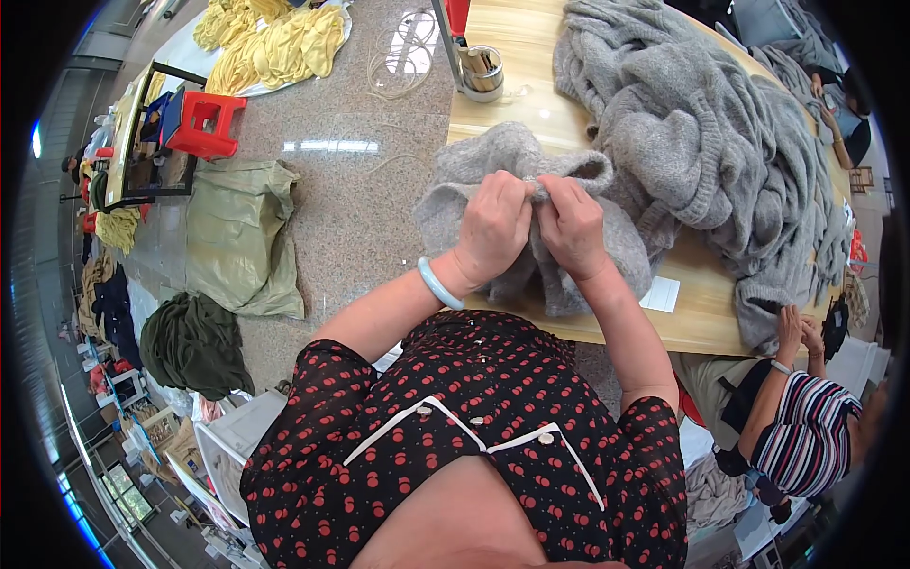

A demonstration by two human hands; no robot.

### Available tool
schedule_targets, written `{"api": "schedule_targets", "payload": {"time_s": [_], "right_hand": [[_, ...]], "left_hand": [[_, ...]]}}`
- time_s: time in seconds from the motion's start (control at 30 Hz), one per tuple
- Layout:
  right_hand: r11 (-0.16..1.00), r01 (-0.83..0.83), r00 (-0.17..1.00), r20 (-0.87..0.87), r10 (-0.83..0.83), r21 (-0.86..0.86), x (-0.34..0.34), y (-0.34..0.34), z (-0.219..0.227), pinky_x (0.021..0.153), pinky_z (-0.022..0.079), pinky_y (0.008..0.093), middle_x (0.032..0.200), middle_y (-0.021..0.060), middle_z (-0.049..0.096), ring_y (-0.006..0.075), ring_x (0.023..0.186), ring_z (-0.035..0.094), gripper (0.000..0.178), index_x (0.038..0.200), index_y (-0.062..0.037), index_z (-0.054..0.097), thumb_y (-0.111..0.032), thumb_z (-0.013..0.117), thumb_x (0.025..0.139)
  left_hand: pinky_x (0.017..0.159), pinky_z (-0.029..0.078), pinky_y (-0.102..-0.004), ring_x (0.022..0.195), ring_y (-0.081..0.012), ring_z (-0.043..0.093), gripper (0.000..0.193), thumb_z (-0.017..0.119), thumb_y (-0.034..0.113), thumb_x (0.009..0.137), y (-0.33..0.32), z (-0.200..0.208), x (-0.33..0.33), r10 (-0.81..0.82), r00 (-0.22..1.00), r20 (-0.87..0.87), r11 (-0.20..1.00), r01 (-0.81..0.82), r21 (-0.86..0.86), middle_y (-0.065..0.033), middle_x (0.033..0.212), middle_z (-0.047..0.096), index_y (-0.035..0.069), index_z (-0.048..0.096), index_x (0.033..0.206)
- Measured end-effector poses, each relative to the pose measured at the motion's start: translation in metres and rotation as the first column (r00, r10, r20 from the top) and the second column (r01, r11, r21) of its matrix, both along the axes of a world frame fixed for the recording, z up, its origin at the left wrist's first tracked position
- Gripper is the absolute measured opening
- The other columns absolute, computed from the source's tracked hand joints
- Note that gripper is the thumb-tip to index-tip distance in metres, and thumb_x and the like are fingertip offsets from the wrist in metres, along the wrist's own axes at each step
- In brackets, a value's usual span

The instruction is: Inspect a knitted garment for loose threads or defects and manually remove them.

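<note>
A light grey knitted sweater (512, 142) lies bunched at the table's near left corner, partly hanging over the edge. My left hand (495, 220), with a pale bangle on its wrist, pinches the knit from the left. Close beside it, my right hand (571, 226) pinches the same sweater from the right. The fingertips of both hands nearly meet on a thick ribbed edge. What lies under the fingers is hidden. A large heap of grey knitwear (682, 133) rests on the table just to the right of the sweater.
On the wooden table (531, 28) stands a metal cup (483, 76) with tools. A white paper (661, 294) lies near the front edge. At right, a co-worker in a striped top (806, 431) handles grey knitwear. A red stool (207, 123) and green sack (242, 237) are left.
</note>
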State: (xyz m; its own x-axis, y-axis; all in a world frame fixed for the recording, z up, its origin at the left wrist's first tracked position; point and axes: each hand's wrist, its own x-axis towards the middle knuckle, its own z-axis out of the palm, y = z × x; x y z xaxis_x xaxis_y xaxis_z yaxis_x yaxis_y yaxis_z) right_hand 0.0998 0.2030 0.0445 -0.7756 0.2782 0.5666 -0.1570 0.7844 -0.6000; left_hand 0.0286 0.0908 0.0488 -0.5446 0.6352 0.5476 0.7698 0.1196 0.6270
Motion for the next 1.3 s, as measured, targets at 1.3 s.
{"api": "schedule_targets", "payload": {"time_s": [1.3], "right_hand": [[-0.149, 0.386, 0.881, 0.316, 0.352, -0.910, 0.023, 0.062, -0.003, 0.077, 0.045, 0.0255, 0.096, 0.0037, 0.058, 0.0109, 0.082, 0.056, 0.024, 0.103, -0.0039, 0.049, -0.008, 0.055, 0.080]], "left_hand": [[0.057, 0.042, -0.0301, 0.061, -0.0214, 0.053, 0.011, 0.049, 0.008, 0.082, 0.003, -0.029, -0.031, -0.023, 0.833, 0.553, 0.994, 0.077, -0.075, -0.0137, 0.067, 0.053, 0.001, 0.054, 0.088]]}}
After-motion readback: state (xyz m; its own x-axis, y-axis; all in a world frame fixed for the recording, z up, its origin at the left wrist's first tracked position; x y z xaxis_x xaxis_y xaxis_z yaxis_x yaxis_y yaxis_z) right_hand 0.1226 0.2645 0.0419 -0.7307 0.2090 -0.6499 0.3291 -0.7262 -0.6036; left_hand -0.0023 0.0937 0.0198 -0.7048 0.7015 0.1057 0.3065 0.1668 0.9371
